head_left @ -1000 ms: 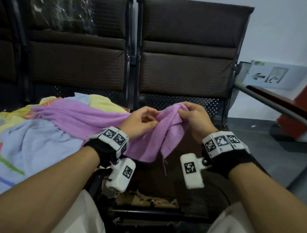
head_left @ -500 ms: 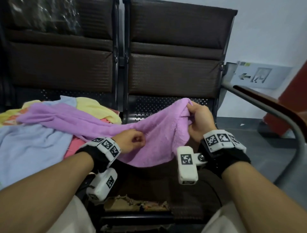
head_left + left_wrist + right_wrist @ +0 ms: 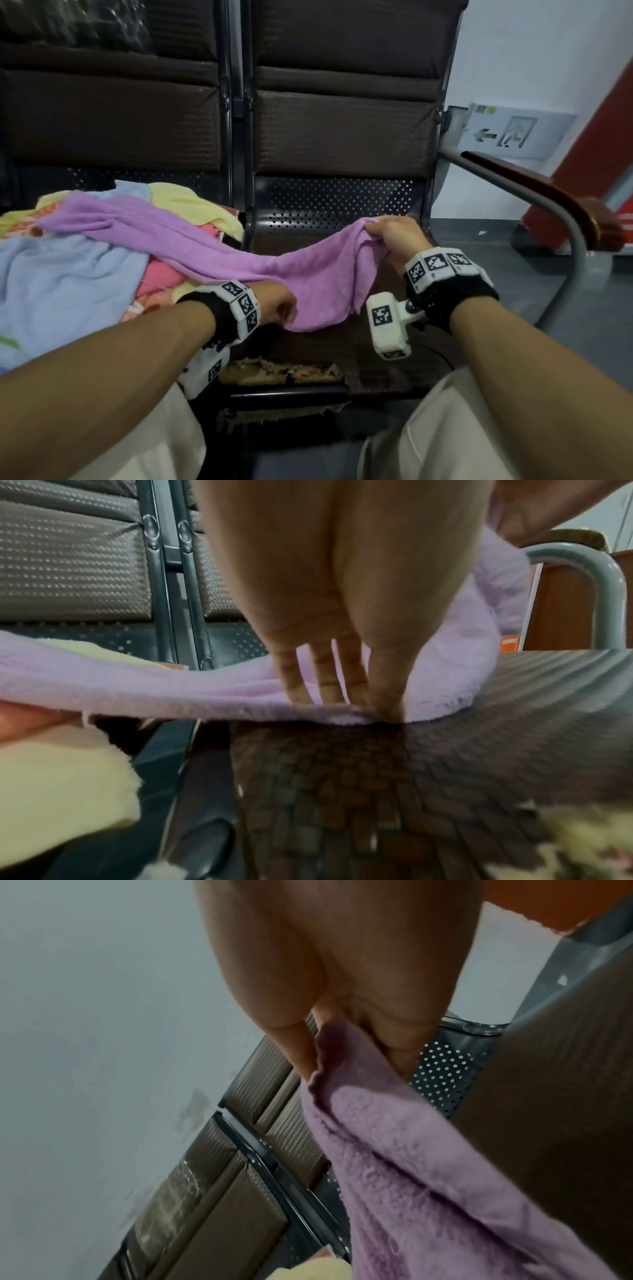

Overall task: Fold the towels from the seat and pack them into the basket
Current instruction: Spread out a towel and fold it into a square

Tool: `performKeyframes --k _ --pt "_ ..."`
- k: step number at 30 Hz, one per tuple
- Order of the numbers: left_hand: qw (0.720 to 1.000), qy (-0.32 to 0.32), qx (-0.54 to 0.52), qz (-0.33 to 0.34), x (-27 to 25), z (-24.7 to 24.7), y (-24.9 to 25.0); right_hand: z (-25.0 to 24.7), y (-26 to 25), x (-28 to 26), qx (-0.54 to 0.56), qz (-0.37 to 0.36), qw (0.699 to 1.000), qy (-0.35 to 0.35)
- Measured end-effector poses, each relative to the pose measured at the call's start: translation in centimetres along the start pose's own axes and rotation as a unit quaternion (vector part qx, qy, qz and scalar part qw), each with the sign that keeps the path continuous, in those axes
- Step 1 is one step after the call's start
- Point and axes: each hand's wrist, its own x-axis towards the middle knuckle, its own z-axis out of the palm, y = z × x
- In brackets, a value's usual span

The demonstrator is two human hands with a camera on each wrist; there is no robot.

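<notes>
A purple towel (image 3: 274, 270) stretches from the towel pile on the left seat across to the brown seat (image 3: 342, 342) in front of me. My right hand (image 3: 387, 233) pinches its far corner, seen close in the right wrist view as the purple towel (image 3: 411, 1177) between thumb and fingers. My left hand (image 3: 277, 305) grips the towel's near edge low over the seat; the left wrist view shows its fingers (image 3: 325, 680) curled into the purple towel (image 3: 171, 693). No basket is in view.
A pile of towels lies on the left seat: light blue (image 3: 65, 277), yellow (image 3: 191, 202), pink (image 3: 161, 274). A metal armrest with a wooden top (image 3: 548, 202) bounds the right side. The seat's front edge is torn (image 3: 281, 370). Dark seat backs stand behind.
My hands have moved apart along the towel: the left slid down and toward me, the right moved out to the right. The towel is now spread wider over the seat.
</notes>
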Motion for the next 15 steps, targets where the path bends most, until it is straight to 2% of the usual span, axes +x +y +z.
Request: performKeyframes --k 3,4,6,7,11,13,15 --pt "0.998 0.013 -0.060 0.008 -0.2 -0.4 -0.3 0.5 0.5 -0.1 -0.087 -0.010 0.996 -0.022" --pt "0.996 0.040 -0.083 0.014 -0.3 -0.8 -0.2 0.6 0.6 -0.1 -0.153 -0.022 0.987 -0.031" --pt "0.984 0.118 -0.130 0.008 -0.5 -2.1 -0.1 0.9 0.6 -0.6 -0.292 -0.070 0.952 -0.062" --pt "0.974 0.158 -0.162 0.007 -0.6 -2.9 -0.2 1.1 0.5 -0.8 -0.328 -0.094 0.935 -0.093" --pt "0.903 0.295 -0.311 0.032 -1.5 -5.5 -0.3 2.8 -0.2 -2.0 -0.313 -0.116 0.906 -0.261" --pt "0.869 0.341 -0.356 0.039 -1.9 -6.1 -0.3 3.6 -0.5 -2.1 -0.328 -0.162 0.890 -0.272" --pt "0.849 0.374 -0.371 0.049 -2.2 -6.2 -0.2 4.1 -0.9 -1.8 -0.308 -0.195 0.897 -0.249"
